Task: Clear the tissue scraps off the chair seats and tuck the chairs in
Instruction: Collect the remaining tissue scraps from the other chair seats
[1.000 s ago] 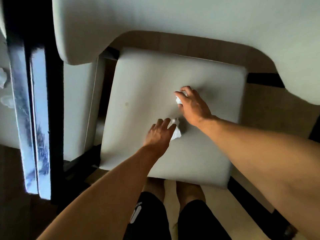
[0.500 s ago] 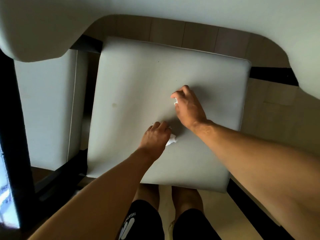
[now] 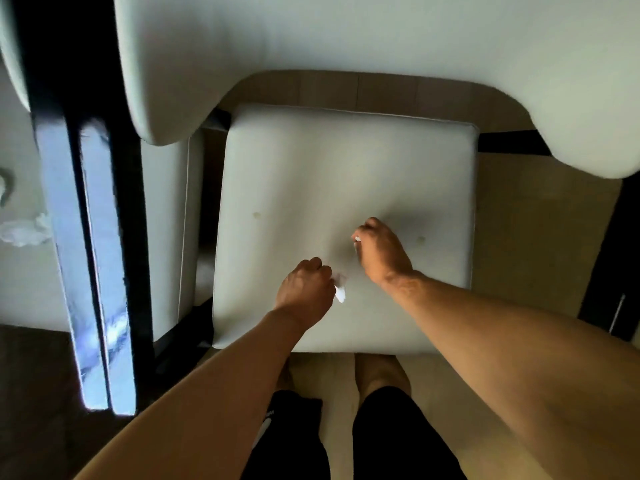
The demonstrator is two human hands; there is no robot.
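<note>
The left hand (image 3: pixel 304 289) was curled into a fist over the chair seat (image 3: pixel 311 174), closed on a white tissue scrap (image 3: pixel 340 292) that protruded from its thumb side at 3 o'clock. The right hand (image 3: pixel 381 249) was likewise curled, with the fingers drawn in; a small white fragment of a second tissue scrap (image 3: pixel 356 240) showed at its fingertips, at 9 o'clock of the hand. The two hands were near each other but apart, the right at 1 o'clock of the left.

Both scraps sat over the middle of the pale, square seat, toward its near half. Whether either scrap touched the cushion could not be told. Two faint spots marked the cushion, one at 10 o'clock of the hands and one at 3 o'clock of the right hand.

A pale tabletop (image 3: pixel 346 32) overhung the far edge of the seat at 12 o'clock, its rounded corners dropping at both sides. A second pale chair (image 3: pixel 166 220) stood just beside the seat at 9 o'clock. Beyond it a dark frame with a reflective strip (image 3: pixel 93 271) ran down the view. At the far left edge, more crumpled tissue (image 3: pixel 24 233) lay on a pale surface. The person's legs in black shorts (image 3: pixel 391 438) stood at 6 o'clock, on a light wooden floor (image 3: pixel 526 230).
</note>
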